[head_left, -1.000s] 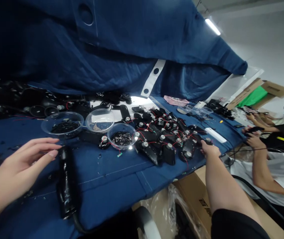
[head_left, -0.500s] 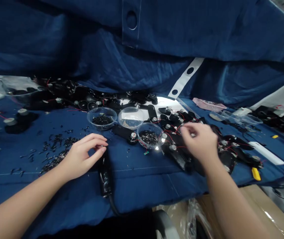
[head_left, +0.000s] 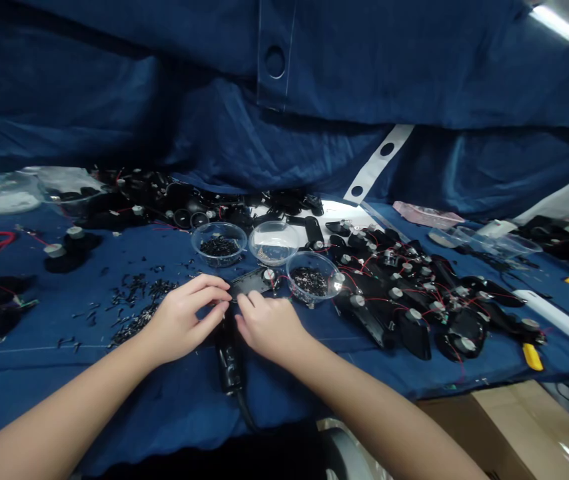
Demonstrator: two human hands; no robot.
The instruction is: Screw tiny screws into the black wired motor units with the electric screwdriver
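My left hand (head_left: 189, 317) is curled, its thumb and fingertips close together at the left end of a black plastic casing (head_left: 254, 283). What its fingertips hold, if anything, I cannot make out. On the casing's near edge is my right hand (head_left: 269, 327), its fingers folded in against it. A small round silvery part (head_left: 268, 275) sits at the casing's right end. Below and between my hands lies a black corded handheld tool (head_left: 229, 367), its far end hidden by my fingers.
Three clear round tubs stand beyond my hands; the left tub (head_left: 219, 245) and the right tub (head_left: 312, 277) hold small dark pieces. Loose black screws (head_left: 137, 300) lie at left. At right is a pile of wired black casings (head_left: 404, 287), with a yellow piece (head_left: 532, 357) beside it.
My right hand has moved left from the pile of wired casings to beside my left hand. The casing beyond my hands has shifted slightly left. The view has turned a little.
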